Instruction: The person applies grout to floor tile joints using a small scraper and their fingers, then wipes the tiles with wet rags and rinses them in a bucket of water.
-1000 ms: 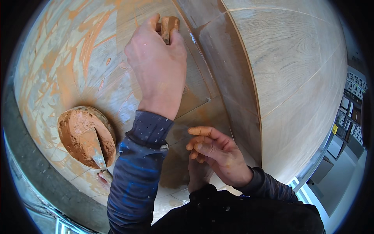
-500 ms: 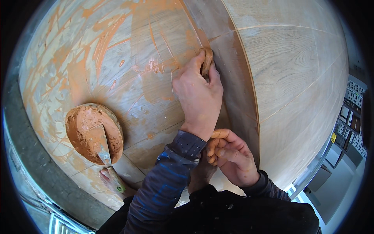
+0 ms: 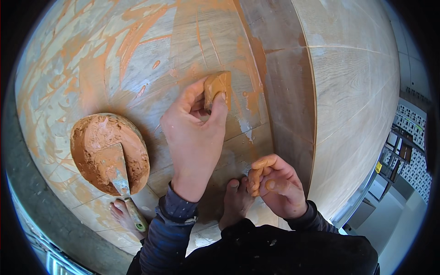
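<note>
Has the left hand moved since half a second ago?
Yes, leftward: the left hand holds its orange-brown block clearly away from the grey-brown strip along the wall, whereas before the block was right beside it.

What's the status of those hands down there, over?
Left hand pinching an orange-smeared block. Right hand loosely curled, nothing visible in it, fingers orange. Bowl with putty knife off left, seemingly out of the way.
</note>
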The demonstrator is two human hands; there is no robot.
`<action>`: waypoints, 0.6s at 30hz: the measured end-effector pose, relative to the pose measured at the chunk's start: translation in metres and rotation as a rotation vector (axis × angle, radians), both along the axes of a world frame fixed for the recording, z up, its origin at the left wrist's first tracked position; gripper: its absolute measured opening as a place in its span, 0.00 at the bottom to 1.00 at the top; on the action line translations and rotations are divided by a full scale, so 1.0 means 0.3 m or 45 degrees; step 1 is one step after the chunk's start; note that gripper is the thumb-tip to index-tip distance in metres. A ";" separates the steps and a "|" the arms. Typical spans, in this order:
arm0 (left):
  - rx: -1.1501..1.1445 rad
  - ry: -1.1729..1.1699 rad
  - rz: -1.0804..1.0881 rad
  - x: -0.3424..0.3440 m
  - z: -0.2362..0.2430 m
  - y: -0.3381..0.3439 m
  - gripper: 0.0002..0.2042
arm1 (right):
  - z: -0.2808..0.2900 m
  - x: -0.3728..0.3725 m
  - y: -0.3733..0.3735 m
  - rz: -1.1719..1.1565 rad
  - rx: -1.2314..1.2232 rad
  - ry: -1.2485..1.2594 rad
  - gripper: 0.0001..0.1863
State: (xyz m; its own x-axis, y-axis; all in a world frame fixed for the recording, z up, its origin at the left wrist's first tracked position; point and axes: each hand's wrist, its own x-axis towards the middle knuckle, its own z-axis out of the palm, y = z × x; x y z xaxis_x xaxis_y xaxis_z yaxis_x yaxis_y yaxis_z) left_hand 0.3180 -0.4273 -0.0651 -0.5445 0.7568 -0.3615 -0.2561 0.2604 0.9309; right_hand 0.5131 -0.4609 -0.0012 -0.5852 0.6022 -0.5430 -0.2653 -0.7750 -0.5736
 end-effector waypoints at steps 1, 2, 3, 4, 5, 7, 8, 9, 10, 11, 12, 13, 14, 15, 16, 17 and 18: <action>0.044 0.038 0.023 -0.009 -0.003 0.028 0.12 | 0.002 -0.001 0.000 0.007 0.002 -0.009 0.22; 0.045 0.035 0.022 -0.020 0.002 0.068 0.12 | 0.005 0.002 0.004 0.006 0.003 -0.012 0.22; 0.023 0.226 -0.020 -0.032 0.012 0.119 0.11 | 0.011 0.005 0.011 0.017 0.004 -0.024 0.23; -0.003 0.424 -0.058 -0.046 0.023 0.169 0.09 | 0.019 0.008 0.018 0.032 0.004 -0.029 0.23; -0.004 0.429 -0.054 -0.057 0.024 0.227 0.09 | 0.024 0.013 0.025 0.036 0.004 -0.024 0.23; 0.000 1.043 -0.163 -0.059 0.008 0.345 0.13 | 0.028 0.026 0.036 0.017 0.014 -0.016 0.23; 0.000 1.046 -0.168 -0.035 -0.001 0.380 0.13 | 0.034 0.030 0.044 0.013 0.013 -0.013 0.23; 0.029 1.145 -0.157 0.006 -0.004 0.413 0.14 | 0.039 0.036 0.053 0.001 0.016 -0.013 0.23; 0.057 1.245 -0.144 0.034 -0.009 0.431 0.14 | 0.044 0.042 0.062 -0.009 0.018 -0.011 0.23; 0.057 1.249 -0.149 0.050 -0.017 0.428 0.14 | 0.047 0.049 0.067 -0.013 0.017 -0.007 0.23; 0.016 1.120 -0.160 0.072 -0.003 0.414 0.13 | 0.049 0.064 0.073 -0.041 0.007 -0.005 0.23; -0.029 0.995 -0.169 0.088 0.013 0.392 0.12 | 0.050 0.075 0.077 -0.065 -0.004 0.001 0.24; -0.028 0.998 -0.174 0.112 0.023 0.368 0.12 | 0.049 0.086 0.080 -0.070 -0.004 0.004 0.24; -0.112 0.893 -0.255 0.141 0.031 0.337 0.11 | 0.052 0.094 0.081 -0.107 -0.003 0.009 0.24; -0.194 0.780 -0.340 0.173 0.028 0.305 0.10 | 0.053 0.098 0.080 -0.148 -0.002 0.007 0.24; -0.189 0.776 -0.349 0.201 0.020 0.267 0.10 | 0.055 0.099 0.078 -0.157 0.000 0.001 0.24; -0.101 0.796 -0.352 0.225 0.014 0.226 0.12 | 0.060 0.100 0.079 -0.169 0.022 0.013 0.25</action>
